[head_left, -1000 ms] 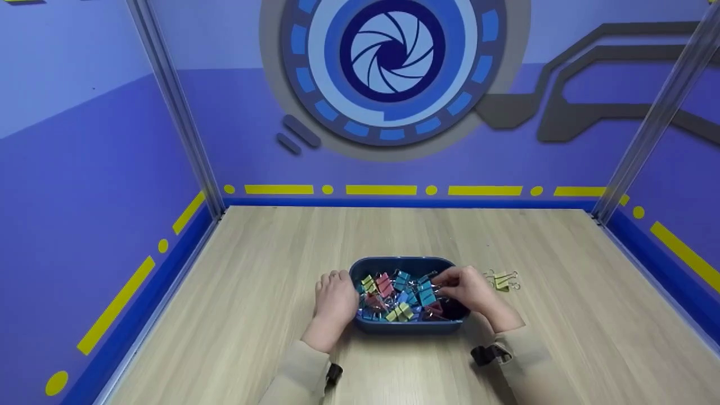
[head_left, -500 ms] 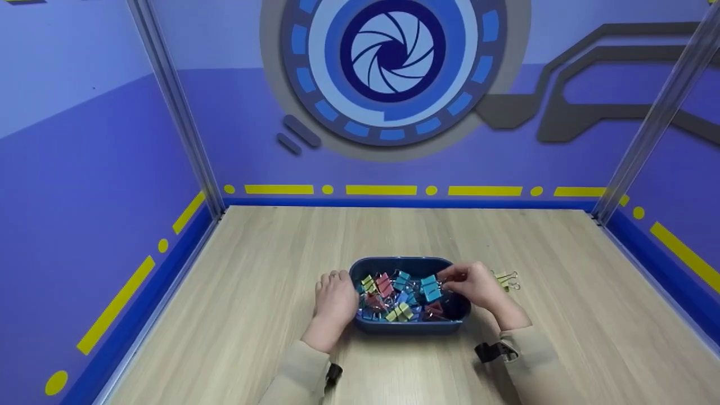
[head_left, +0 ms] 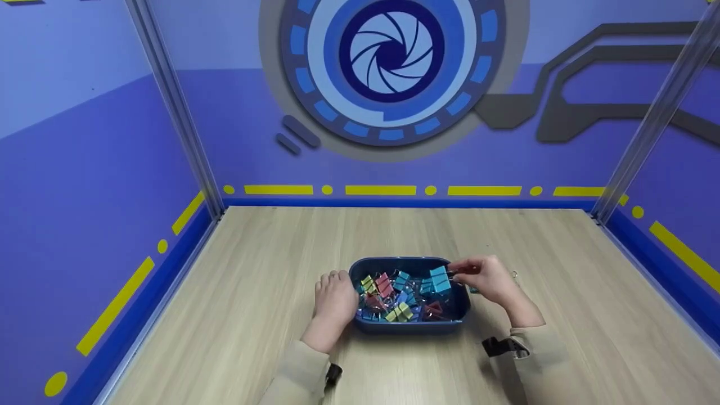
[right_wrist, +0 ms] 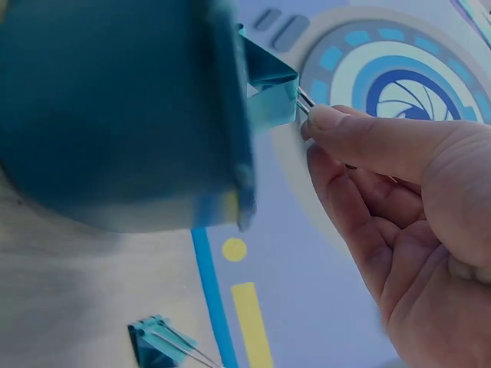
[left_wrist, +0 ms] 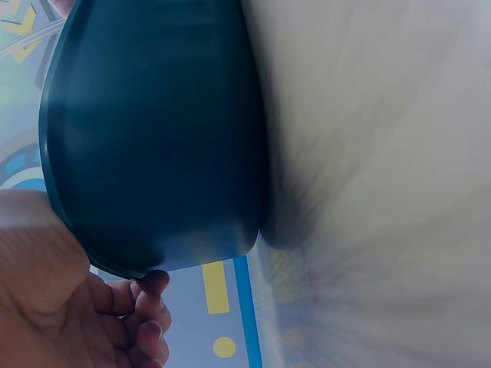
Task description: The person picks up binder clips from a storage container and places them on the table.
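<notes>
My right hand (head_left: 488,279) pinches a teal binder clip (head_left: 440,279) by its wire handle, at the right end of a dark blue box (head_left: 413,327). In the right wrist view the thumb and forefinger hold that handle, and the clip's body (right_wrist: 274,106) shows above the rim. My left hand (head_left: 336,296) grips the box's left end; in the left wrist view its curled fingers (left_wrist: 152,310) touch the far corner of the rim. Inside the box lie several binder clips, among them a pink one (head_left: 384,285) and a yellow one (head_left: 400,312).
Another teal binder clip (right_wrist: 157,341) lies on the wooden table (head_left: 270,264) right of the box. A wire handle (head_left: 514,274) shows behind my right hand. Blue printed panels (head_left: 236,135) enclose the table at the back and both sides.
The right hand has drawn the teal clip up from the pile and moved right with it. It now covers most of the yellow clip on the table. My left hand stays put.
</notes>
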`<action>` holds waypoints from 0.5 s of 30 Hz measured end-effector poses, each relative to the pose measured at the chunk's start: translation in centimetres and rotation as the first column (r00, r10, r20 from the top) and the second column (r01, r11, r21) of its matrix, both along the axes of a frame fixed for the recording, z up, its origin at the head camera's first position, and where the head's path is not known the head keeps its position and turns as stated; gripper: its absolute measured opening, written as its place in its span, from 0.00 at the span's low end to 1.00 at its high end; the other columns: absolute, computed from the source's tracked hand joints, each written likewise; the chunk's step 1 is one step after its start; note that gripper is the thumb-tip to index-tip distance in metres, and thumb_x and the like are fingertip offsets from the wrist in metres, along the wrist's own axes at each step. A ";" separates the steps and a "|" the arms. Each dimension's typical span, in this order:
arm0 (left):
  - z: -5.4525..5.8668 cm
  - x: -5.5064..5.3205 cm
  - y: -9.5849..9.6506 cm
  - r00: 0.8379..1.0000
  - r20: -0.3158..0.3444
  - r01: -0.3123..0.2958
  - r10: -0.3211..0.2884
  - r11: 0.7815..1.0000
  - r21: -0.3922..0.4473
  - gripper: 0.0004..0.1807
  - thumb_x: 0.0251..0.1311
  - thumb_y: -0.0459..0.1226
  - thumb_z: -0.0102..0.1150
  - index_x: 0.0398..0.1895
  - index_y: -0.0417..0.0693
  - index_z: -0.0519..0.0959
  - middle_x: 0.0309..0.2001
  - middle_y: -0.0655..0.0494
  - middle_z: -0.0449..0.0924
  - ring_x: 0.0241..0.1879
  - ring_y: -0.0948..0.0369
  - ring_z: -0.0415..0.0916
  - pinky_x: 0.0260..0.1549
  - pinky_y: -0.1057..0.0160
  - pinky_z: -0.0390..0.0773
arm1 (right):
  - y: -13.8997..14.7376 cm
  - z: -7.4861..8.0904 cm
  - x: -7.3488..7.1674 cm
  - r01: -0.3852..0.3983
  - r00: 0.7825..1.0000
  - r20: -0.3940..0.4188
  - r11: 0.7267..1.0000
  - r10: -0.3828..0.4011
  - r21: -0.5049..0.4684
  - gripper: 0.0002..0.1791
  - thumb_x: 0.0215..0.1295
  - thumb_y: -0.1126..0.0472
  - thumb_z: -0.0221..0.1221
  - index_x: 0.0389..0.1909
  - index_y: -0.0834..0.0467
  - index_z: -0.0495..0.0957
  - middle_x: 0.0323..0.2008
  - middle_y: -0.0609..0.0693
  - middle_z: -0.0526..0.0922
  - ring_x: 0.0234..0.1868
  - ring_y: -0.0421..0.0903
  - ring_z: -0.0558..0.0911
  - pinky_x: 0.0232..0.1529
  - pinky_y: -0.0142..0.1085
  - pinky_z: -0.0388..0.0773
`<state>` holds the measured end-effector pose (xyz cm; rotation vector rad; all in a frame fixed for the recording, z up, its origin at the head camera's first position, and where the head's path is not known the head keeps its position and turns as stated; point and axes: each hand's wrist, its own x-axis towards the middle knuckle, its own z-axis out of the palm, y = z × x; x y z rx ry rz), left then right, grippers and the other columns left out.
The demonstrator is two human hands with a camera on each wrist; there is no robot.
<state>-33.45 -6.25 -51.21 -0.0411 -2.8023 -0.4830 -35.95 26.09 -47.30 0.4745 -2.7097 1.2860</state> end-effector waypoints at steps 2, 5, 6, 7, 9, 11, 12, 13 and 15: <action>0.0 0.0 0.0 1.000 -0.008 0.001 -0.001 1.000 -0.002 0.12 0.63 0.35 0.57 0.44 0.34 0.77 0.42 0.41 0.80 0.46 0.44 0.74 0.47 0.48 0.71 | 0.4 0.2 0.1 0.011 1.000 -0.010 1.000 -0.011 0.011 0.11 0.63 0.71 0.66 0.46 0.63 0.87 0.44 0.60 0.90 0.41 0.45 0.87 0.36 0.27 0.81; -0.1 0.0 0.0 1.000 -0.018 0.002 -0.002 1.000 -0.005 0.12 0.62 0.35 0.58 0.43 0.35 0.77 0.41 0.41 0.80 0.45 0.45 0.74 0.46 0.49 0.72 | 1.1 0.6 0.2 0.032 0.999 -0.018 0.999 -0.031 0.015 0.11 0.63 0.70 0.65 0.46 0.63 0.87 0.44 0.61 0.90 0.42 0.48 0.88 0.37 0.27 0.81; 0.0 0.0 0.0 1.000 -0.020 0.002 -0.003 1.000 -0.005 0.12 0.62 0.35 0.58 0.43 0.35 0.77 0.41 0.41 0.80 0.45 0.45 0.74 0.46 0.49 0.72 | 1.4 0.7 0.2 0.038 0.999 -0.020 0.999 -0.037 0.010 0.11 0.64 0.70 0.65 0.46 0.64 0.87 0.44 0.61 0.89 0.42 0.48 0.88 0.37 0.27 0.80; -0.1 0.0 0.0 1.000 -0.023 0.003 -0.003 1.000 -0.003 0.12 0.62 0.35 0.58 0.42 0.35 0.77 0.40 0.41 0.80 0.44 0.45 0.74 0.46 0.49 0.72 | 1.7 0.8 0.2 0.041 0.999 -0.023 0.999 -0.041 0.006 0.11 0.64 0.69 0.65 0.46 0.64 0.87 0.45 0.62 0.89 0.43 0.47 0.88 0.37 0.27 0.80; -0.1 0.0 0.0 1.000 -0.026 0.003 -0.003 1.000 -0.002 0.11 0.61 0.35 0.58 0.42 0.35 0.78 0.40 0.41 0.80 0.44 0.45 0.74 0.46 0.48 0.72 | 2.3 1.0 0.2 0.058 0.998 -0.029 0.998 -0.058 -0.001 0.11 0.64 0.68 0.66 0.46 0.64 0.87 0.45 0.62 0.89 0.42 0.45 0.87 0.37 0.26 0.80; -0.1 0.0 0.0 1.000 -0.024 0.003 -0.003 1.000 0.000 0.11 0.61 0.35 0.58 0.42 0.35 0.78 0.40 0.41 0.80 0.45 0.44 0.75 0.46 0.48 0.72 | 3.1 1.2 0.2 0.082 0.996 -0.039 0.997 -0.082 -0.005 0.11 0.64 0.68 0.66 0.46 0.64 0.87 0.45 0.62 0.89 0.41 0.41 0.87 0.37 0.25 0.79; -0.1 0.0 0.0 1.000 -0.023 0.004 -0.004 1.000 0.001 0.11 0.62 0.35 0.58 0.42 0.35 0.78 0.40 0.41 0.80 0.45 0.44 0.75 0.46 0.48 0.72 | 3.4 1.2 0.2 0.098 0.994 -0.045 0.995 -0.098 -0.003 0.11 0.64 0.67 0.66 0.46 0.64 0.87 0.45 0.62 0.89 0.40 0.38 0.86 0.37 0.25 0.79; -0.1 0.0 0.0 1.000 -0.022 0.004 -0.004 1.000 0.002 0.11 0.62 0.35 0.58 0.42 0.35 0.78 0.40 0.41 0.80 0.45 0.44 0.75 0.46 0.48 0.72 | 3.8 1.3 0.2 0.113 0.992 -0.051 0.994 -0.113 0.003 0.11 0.64 0.67 0.67 0.47 0.63 0.87 0.45 0.61 0.90 0.40 0.36 0.86 0.37 0.24 0.79; -0.1 0.0 0.0 1.000 -0.020 0.004 -0.004 1.000 0.000 0.11 0.62 0.35 0.57 0.43 0.34 0.78 0.41 0.41 0.80 0.45 0.44 0.75 0.46 0.49 0.72 | 4.5 1.4 0.3 0.144 0.988 -0.061 0.989 -0.143 0.012 0.11 0.64 0.66 0.67 0.47 0.62 0.87 0.45 0.61 0.90 0.39 0.34 0.85 0.38 0.24 0.79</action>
